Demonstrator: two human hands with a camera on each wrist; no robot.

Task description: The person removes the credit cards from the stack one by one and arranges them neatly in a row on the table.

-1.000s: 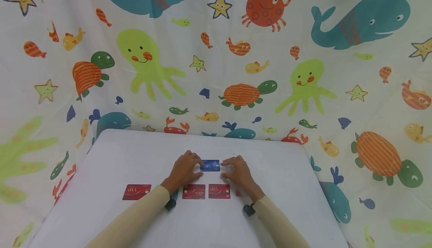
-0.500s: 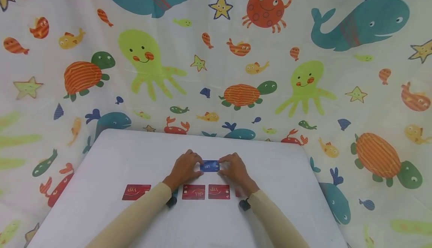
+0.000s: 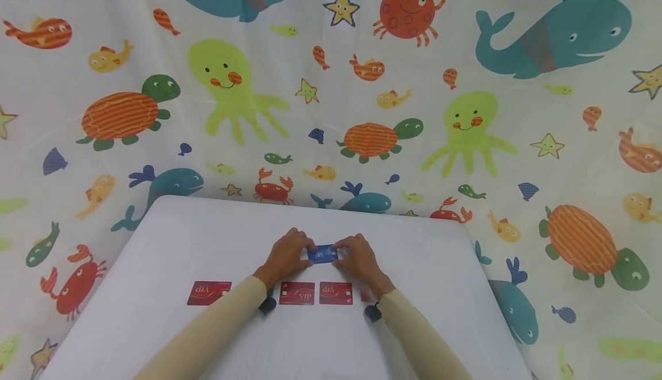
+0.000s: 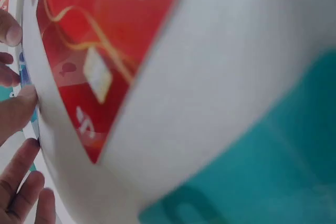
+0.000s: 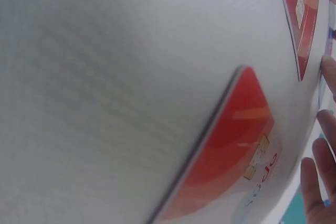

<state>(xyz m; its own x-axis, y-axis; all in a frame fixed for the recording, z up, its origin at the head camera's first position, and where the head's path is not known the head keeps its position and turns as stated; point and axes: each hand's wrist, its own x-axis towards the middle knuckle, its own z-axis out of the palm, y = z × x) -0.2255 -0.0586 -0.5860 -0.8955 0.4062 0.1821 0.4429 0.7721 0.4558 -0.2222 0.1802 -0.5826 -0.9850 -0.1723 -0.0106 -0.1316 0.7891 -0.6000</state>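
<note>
A blue VIP card [image 3: 323, 254] lies between my two hands near the middle of the white table, its print upside down in the head view. My left hand [image 3: 287, 256] pinches its left end with thumb and forefinger. On the right end, my right hand [image 3: 360, 258] has the same pinch. Only a sliver of the blue card shows past the left thumb [image 4: 16, 114] in the left wrist view. Closer to me, two red VIP cards, one [image 3: 297, 295] left and one [image 3: 335, 294] right, lie side by side below the blue one.
Farther left lies another red VIP card [image 3: 207, 292], partly behind the left sleeve. A teal card [image 4: 262, 166] sits under the left wrist. Under the right wrist is a red and white card [image 5: 226, 156]. A sea-animal curtain [image 3: 289, 110] hangs behind the table [image 3: 414, 236].
My right hand has moved left from beside the blue card and taken hold of its right end. The card is now turned slightly, its right end a little farther away.
</note>
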